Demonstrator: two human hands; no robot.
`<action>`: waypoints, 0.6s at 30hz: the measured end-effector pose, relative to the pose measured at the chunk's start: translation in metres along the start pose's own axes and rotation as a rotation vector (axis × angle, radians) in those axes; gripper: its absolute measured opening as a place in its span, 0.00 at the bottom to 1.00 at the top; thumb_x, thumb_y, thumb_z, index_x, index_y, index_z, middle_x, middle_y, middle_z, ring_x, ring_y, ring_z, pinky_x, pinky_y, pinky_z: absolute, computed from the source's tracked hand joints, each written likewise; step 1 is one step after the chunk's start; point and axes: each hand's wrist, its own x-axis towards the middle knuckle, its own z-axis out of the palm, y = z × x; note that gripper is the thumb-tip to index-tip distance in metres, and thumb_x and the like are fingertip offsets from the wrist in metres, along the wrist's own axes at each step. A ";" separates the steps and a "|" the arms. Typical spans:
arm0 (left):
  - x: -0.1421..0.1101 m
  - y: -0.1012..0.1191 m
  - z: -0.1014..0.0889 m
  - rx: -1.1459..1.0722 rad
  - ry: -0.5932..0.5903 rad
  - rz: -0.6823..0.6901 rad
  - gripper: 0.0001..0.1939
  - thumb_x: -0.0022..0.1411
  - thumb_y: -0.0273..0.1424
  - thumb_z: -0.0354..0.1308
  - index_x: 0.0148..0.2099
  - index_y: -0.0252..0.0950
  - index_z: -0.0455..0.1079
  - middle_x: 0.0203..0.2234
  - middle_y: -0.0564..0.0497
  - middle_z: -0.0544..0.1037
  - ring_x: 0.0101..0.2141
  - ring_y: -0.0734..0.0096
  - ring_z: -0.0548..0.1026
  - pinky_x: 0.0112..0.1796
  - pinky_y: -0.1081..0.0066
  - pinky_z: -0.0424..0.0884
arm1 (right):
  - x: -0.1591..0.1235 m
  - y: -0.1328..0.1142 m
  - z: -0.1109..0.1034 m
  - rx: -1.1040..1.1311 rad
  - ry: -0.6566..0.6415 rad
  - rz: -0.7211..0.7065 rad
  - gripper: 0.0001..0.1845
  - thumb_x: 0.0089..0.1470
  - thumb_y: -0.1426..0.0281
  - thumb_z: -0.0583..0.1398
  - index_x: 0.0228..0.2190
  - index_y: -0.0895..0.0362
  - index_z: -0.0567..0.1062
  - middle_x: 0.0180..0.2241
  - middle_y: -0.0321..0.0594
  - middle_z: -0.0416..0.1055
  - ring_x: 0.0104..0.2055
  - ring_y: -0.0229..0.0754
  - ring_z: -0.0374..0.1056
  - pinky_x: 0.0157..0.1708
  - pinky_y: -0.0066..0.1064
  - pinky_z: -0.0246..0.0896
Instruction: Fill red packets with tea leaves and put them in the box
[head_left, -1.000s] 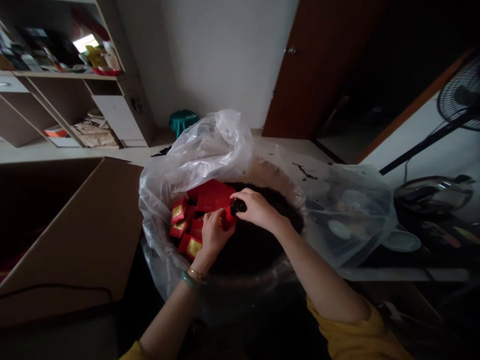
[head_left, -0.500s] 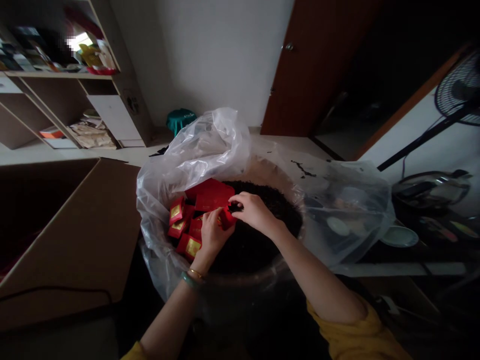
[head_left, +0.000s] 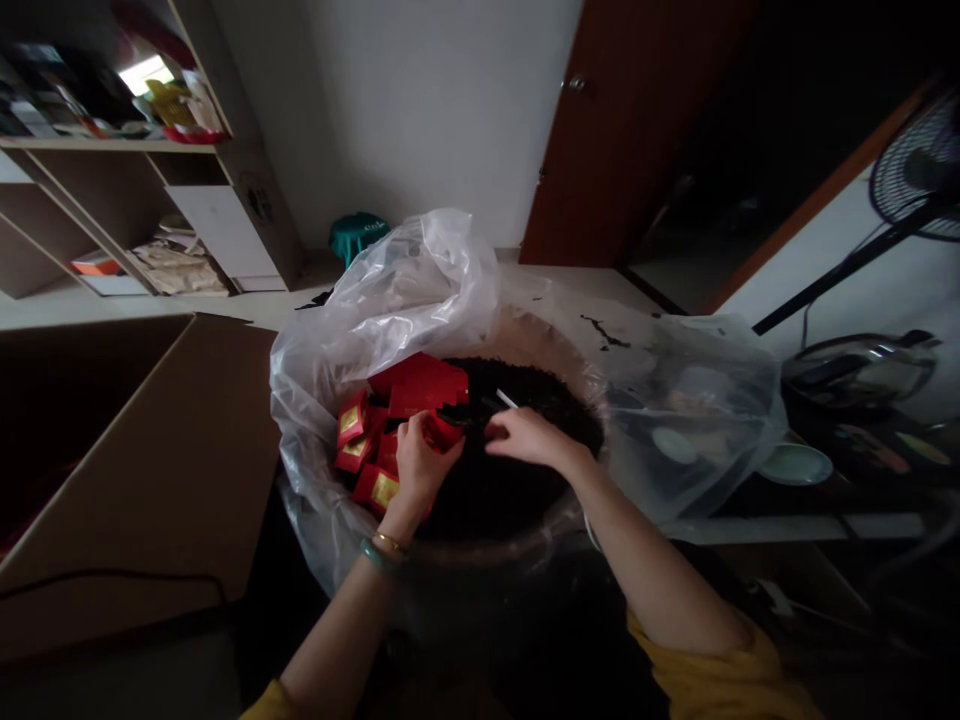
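Note:
A big clear plastic bag point(head_left: 390, 300) lines a round container filled with dark loose tea leaves point(head_left: 525, 400). Several small red packets with gold labels point(head_left: 360, 440) lie on the leaves at the left. My left hand point(head_left: 416, 465) is closed around one small red packet point(head_left: 442, 430), held open over the leaves. My right hand point(head_left: 525, 438) hovers just to its right, fingers pinched together on a bit of dark leaf. A thin white stick point(head_left: 507, 399) lies on the leaves just behind my right hand.
An open cardboard box point(head_left: 150, 440) stands at the left. Shelves point(head_left: 112, 200) with clutter fill the back left. A brown door point(head_left: 622, 140) is behind. A fan point(head_left: 919, 170), a metal pot point(head_left: 855, 365) and a plate point(head_left: 795, 465) are at the right.
My right hand has dropped from the packet's mouth and slid slightly right and down toward the leaves. The white stick now shows behind it. My left hand keeps the packet.

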 end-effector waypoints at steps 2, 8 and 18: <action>0.001 0.000 0.000 -0.003 -0.006 -0.005 0.26 0.46 0.35 0.67 0.47 0.37 0.64 0.38 0.47 0.72 0.40 0.60 0.71 0.41 0.60 0.70 | -0.010 0.001 0.018 -0.143 -0.144 -0.001 0.24 0.36 0.73 0.69 0.41 0.56 0.76 0.41 0.45 0.73 0.41 0.46 0.71 0.40 0.33 0.65; 0.000 0.000 -0.001 -0.019 0.021 -0.018 0.24 0.47 0.34 0.66 0.47 0.39 0.64 0.38 0.48 0.71 0.39 0.62 0.72 0.40 0.61 0.70 | -0.026 -0.026 0.091 -0.228 -0.151 -0.162 0.38 0.36 0.62 0.70 0.51 0.56 0.68 0.50 0.54 0.63 0.50 0.57 0.62 0.42 0.46 0.67; 0.001 -0.002 -0.001 -0.018 0.033 -0.014 0.25 0.46 0.34 0.66 0.47 0.39 0.64 0.39 0.48 0.72 0.40 0.61 0.72 0.41 0.62 0.70 | -0.007 -0.018 0.089 -0.137 -0.098 -0.091 0.23 0.46 0.74 0.61 0.47 0.54 0.72 0.47 0.47 0.71 0.42 0.48 0.72 0.38 0.34 0.67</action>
